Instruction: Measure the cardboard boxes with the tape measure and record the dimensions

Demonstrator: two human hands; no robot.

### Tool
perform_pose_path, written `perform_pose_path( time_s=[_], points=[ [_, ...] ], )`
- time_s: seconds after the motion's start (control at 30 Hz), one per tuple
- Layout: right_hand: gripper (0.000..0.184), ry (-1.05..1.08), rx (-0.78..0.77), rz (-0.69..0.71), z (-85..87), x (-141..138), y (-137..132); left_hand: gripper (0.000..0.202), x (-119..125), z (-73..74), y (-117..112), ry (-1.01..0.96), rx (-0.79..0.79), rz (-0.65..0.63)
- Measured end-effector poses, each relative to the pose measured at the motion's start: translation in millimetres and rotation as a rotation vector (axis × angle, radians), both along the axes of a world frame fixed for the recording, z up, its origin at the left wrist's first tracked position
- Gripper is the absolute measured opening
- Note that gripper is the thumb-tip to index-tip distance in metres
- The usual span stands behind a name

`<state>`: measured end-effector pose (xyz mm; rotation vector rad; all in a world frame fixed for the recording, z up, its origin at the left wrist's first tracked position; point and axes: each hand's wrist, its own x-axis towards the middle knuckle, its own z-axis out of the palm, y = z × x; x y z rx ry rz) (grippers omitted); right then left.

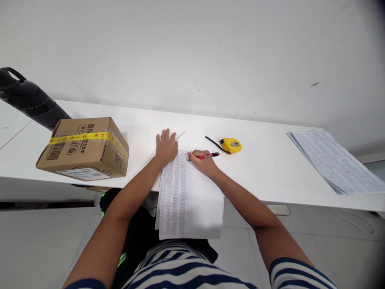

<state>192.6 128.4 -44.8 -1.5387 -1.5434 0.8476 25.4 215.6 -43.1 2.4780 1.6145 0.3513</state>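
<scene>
A printed sheet of paper (192, 200) lies over the near edge of the white table (264, 168) and hangs down toward my lap. My left hand (165, 146) rests flat on the sheet's top left corner, fingers stretched out. My right hand (202, 160) is closed around a red pen (209, 155), its tip at the paper's top near the columns of print. A small white stick-like object (180, 135) lies just beyond my left fingertips.
A cardboard box (86, 148) with yellow tape sits at the table's left. A yellow tape measure (230, 145) with a black strap lies right of my hands. A stack of printed sheets (337, 162) lies far right. A black bag (28, 98) leans at the far left.
</scene>
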Motion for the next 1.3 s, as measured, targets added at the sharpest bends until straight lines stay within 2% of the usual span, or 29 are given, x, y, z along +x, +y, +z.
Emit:
perform_pose_path(
  time_s=[0.17,0.47,0.63,0.9,1.1,1.3],
  points=[
    [0.04,0.029,-0.033,0.045,0.5,0.8,0.7,0.054,0.3,-3.0,1.0,-0.002,0.011,-0.01],
    [0.042,0.007,0.005,-0.01,2.8,1.2,-1.0,0.052,0.1,1.0,-1.4,-0.022,0.006,-0.01],
    [0.04,0.011,-0.015,0.048,2.9,2.5,0.5,0.052,-0.1,2.2,-1.5,-0.016,-0.012,-0.016],
    [0.045,-0.015,0.012,-0.02,-0.2,3.6,-1.6,0.051,-0.5,-1.6,0.5,-0.026,-0.003,-0.024],
    [0.042,-0.006,-0.018,0.033,1.9,4.7,0.0,0.05,-0.3,-0.8,0.2,-0.031,-0.004,-0.024],
    [0.043,-0.019,0.008,-0.023,1.5,5.4,-0.3,0.05,0.0,1.4,0.3,-0.025,-0.021,-0.021]
  ],
)
